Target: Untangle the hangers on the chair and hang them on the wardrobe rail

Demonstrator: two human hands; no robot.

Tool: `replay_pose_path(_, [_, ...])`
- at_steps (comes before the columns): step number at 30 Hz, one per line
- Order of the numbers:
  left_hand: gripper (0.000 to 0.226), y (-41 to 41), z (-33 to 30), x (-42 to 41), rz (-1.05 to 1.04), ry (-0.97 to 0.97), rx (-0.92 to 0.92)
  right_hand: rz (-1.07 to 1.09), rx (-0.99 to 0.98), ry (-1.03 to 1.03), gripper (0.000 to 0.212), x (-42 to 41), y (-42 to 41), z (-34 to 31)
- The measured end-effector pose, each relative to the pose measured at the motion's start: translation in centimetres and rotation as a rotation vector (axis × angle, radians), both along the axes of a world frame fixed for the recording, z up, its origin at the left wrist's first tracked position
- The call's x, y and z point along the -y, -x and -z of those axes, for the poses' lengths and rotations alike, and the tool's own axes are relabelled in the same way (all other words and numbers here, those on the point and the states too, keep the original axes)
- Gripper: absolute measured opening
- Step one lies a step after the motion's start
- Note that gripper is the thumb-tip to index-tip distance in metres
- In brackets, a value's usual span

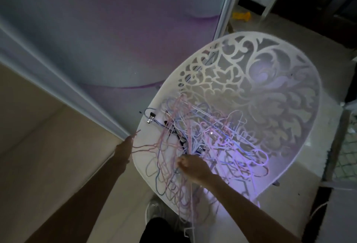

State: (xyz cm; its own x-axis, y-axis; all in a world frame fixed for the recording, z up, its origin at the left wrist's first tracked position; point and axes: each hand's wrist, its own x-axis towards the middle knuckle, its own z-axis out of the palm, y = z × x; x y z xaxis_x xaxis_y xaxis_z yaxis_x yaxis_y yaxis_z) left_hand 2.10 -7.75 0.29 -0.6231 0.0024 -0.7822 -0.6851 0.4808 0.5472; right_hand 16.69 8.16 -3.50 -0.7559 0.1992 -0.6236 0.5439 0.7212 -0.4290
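Observation:
A tangle of thin pink, blue and white wire hangers (pixel 208 138) lies heaped on the seat of a white cut-out patterned chair (pixel 270 80). My left hand (pixel 125 148) is at the chair's left edge, pinching the end of a pink hanger (pixel 148 147) that sticks out of the pile. My right hand (pixel 193 167) rests on the front of the heap, fingers closed around several hanger wires. Some hangers droop over the chair's front edge toward my foot. A clip hanger with metal clips (pixel 151 119) lies at the pile's left side.
A sliding wardrobe door (pixel 106 40) with a purple tint stands left of and behind the chair, its frame (pixel 63 92) running diagonally. A yellow object (pixel 241 15) lies on the floor beyond. My shoe (pixel 154 210) is under the chair's front edge. A mesh panel (pixel 347 156) stands at right.

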Motion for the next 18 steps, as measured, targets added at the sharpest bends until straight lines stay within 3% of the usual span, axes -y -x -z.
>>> replay_pose_path(2, [0.022,0.4,0.7,0.3,-0.059,-0.097,-0.002,0.023,-0.028,0.074,0.048,2.8,2.0,1.1])
replay_pose_path(4, [0.025,1.0,0.7,0.1,0.004,-0.172,-0.042,0.081,-0.061,0.087,0.059,4.4,3.3,1.1])
replay_pose_path(7, [0.034,1.5,0.4,1.3,0.225,-0.240,-0.032,0.214,-0.171,0.076,0.034,5.5,3.7,2.0])
replay_pose_path(12, [0.067,2.2,-2.4,2.8,0.500,-0.335,0.081,0.275,-0.191,0.396,0.017,3.9,1.4,1.3])
replay_pose_path(16, [0.042,2.2,-4.0,0.8,0.368,-0.279,0.126,0.729,-0.266,0.717,0.017,1.0,1.3,-3.4])
replay_pose_path(18, [0.034,1.7,-4.2,-0.1,0.412,-0.206,0.143,0.859,-0.266,0.841,0.021,-0.8,1.8,-6.2])
